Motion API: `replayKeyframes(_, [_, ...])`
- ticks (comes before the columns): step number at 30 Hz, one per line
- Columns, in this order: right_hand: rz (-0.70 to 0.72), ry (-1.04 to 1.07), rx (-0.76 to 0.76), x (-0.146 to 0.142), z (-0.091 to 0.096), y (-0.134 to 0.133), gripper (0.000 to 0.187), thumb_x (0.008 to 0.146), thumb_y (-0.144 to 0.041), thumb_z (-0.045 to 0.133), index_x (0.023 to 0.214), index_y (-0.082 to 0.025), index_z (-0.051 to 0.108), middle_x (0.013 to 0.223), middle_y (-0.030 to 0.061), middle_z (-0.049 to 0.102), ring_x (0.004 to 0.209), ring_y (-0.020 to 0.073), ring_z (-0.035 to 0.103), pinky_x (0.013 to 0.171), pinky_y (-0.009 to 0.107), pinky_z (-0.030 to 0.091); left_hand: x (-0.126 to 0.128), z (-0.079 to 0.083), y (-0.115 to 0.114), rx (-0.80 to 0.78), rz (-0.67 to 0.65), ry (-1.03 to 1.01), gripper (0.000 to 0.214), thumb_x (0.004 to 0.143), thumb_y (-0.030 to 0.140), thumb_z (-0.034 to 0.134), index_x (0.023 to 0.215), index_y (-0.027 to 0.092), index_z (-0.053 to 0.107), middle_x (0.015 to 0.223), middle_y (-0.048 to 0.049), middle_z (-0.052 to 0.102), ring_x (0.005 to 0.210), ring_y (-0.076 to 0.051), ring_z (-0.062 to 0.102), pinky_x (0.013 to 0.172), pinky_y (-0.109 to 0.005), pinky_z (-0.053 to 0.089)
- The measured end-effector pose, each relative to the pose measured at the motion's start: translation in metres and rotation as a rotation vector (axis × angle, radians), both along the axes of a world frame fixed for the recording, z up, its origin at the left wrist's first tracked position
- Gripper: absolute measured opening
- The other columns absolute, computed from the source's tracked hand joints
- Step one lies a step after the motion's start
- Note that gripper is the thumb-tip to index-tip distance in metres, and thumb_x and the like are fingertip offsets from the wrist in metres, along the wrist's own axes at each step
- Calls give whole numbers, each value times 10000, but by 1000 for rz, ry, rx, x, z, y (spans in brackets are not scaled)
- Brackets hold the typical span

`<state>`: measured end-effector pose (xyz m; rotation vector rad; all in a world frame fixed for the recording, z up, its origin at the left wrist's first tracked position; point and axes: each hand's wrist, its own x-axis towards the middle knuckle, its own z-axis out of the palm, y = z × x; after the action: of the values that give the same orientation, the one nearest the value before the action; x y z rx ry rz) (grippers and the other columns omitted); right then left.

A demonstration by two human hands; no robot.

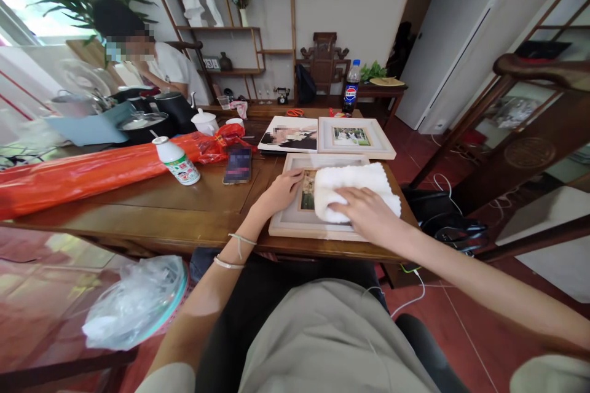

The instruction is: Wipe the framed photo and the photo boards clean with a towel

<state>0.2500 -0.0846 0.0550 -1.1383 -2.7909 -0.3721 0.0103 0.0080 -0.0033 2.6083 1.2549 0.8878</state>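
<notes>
A pale picture frame (295, 221) lies flat at the near edge of the wooden table (184, 209). A folded white towel (354, 181) covers most of its glass. My right hand (364, 212) rests on top of the towel with fingers curled and pressed onto the cloth. My left hand (281, 191) lies open and flat on the frame's left border, holding it in place. Part of a photo shows between the two hands.
A second framed photo (354, 136) and an unframed print (289, 135) lie just beyond. A phone (238, 166), a small white bottle (177, 161) and a long orange plastic roll (83, 175) sit to the left. Another person (152, 61) sits at the far left. A Pepsi bottle (352, 87) stands behind.
</notes>
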Motion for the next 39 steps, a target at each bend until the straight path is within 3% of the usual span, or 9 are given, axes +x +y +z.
replayKeyframes(6, [-197,6,139,25,4,83,557,690,11,489,1208,-176,573,1172,165,581,1094,304,518,889,413,382,-1,-1,1,-11,-6,-11,379,898,159,387,1209,118,599,1318,-118,556,1215,-228,525,1059,-384,401])
replayKeyframes(10, [-194,-13,136,26,4,97,551,691,16,475,1204,-158,577,1183,165,572,1099,292,513,877,386,392,-1,0,-1,-24,-2,-16,382,900,162,388,1222,122,589,1323,-115,552,1219,-227,523,1059,-382,401])
replayKeyframes(13, [-134,-48,56,19,3,76,569,662,33,466,1170,-185,602,1188,144,577,1046,269,547,815,352,416,0,1,-2,-30,9,-21,379,900,152,385,1214,129,595,1320,-111,555,1222,-225,519,1056,-383,404])
replayKeyframes(21, [-13,-33,-119,-6,24,-35,555,654,-2,452,1135,-244,587,1019,78,622,839,220,601,689,316,433,1,-1,0,-32,9,-34,382,892,145,383,1202,135,605,1321,-109,554,1223,-227,519,1058,-388,403])
replayKeyframes(24, [11,13,-98,-11,21,-47,533,664,-31,471,1147,-234,572,1055,93,609,907,236,584,747,344,440,0,-1,0,-27,9,-24,381,893,148,382,1200,129,606,1317,-112,557,1221,-225,520,1059,-383,402])
replayKeyframes(27, [-14,56,-74,-8,10,-28,533,661,-53,512,1158,-233,579,1150,105,584,1034,257,547,855,380,416,0,-2,0,-20,5,-13,374,899,164,381,1192,121,610,1314,-119,558,1226,-227,515,1061,-384,397])
replayKeyframes(32, [-138,49,73,6,1,36,518,696,-92,553,1198,-221,581,1237,129,553,1189,311,452,988,467,305,0,-2,0,-34,8,-17,376,908,185,377,1206,131,600,1332,-120,542,1237,-233,506,1056,-400,401])
replayKeyframes(35, [-235,40,161,11,4,70,530,736,-132,551,1263,-184,530,1228,169,555,1208,332,430,1003,513,259,-1,-2,0,-26,5,-1,386,909,183,374,1224,117,586,1338,-121,537,1242,-231,500,1067,-392,390])
replayKeyframes(39, [-258,-1,149,10,6,92,499,748,-132,537,1245,-175,547,1186,168,572,1168,332,458,940,468,333,-1,-1,-1,-23,10,6,386,910,178,375,1235,134,577,1337,-107,540,1239,-222,503,1066,-386,392])
